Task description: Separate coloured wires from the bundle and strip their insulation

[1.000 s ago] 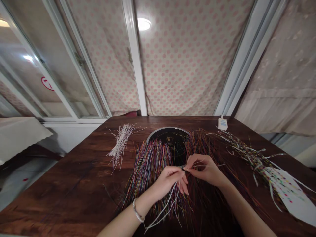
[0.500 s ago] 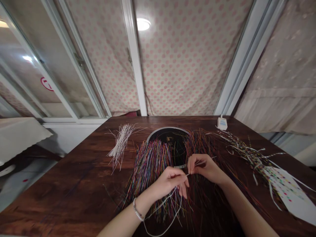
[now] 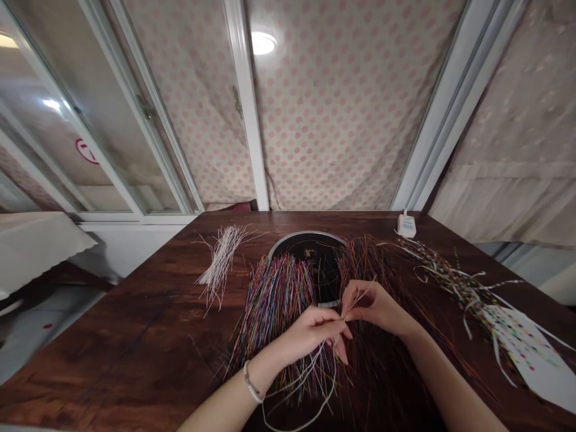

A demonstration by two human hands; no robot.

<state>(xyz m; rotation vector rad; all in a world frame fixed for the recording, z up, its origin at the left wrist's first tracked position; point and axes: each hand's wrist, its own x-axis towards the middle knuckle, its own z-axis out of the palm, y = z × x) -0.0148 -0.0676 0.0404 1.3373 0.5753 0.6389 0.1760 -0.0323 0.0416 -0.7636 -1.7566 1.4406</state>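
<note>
My left hand [image 3: 315,333], with a beaded bracelet [image 3: 252,384] at its wrist, pinches thin white cord; a loop of the cord [image 3: 321,408] hangs below the palm. Fingertip to fingertip with it, my right hand [image 3: 371,306] pinches the same cord, and thin pale ends stick up past its fingers. Under and left of my hands lies a thick bundle of multicoloured strands [image 3: 274,294]. Orange and dark strands [image 3: 364,258] spread out behind and beneath my right hand. The exact point where the fingertips meet is too small to make out.
A round black tray [image 3: 321,243] with a silver rim lies behind the strands. White strands [image 3: 224,255] are at the left of the brown table [image 3: 148,324]. At the right are a small white box [image 3: 406,225], spotted strips [image 3: 450,273] and a white sheet with coloured dots [image 3: 535,360].
The fingertips of both hands have come closer together. The pale ends above my right hand now point more steeply upward, and the hanging loop has shifted slightly right.
</note>
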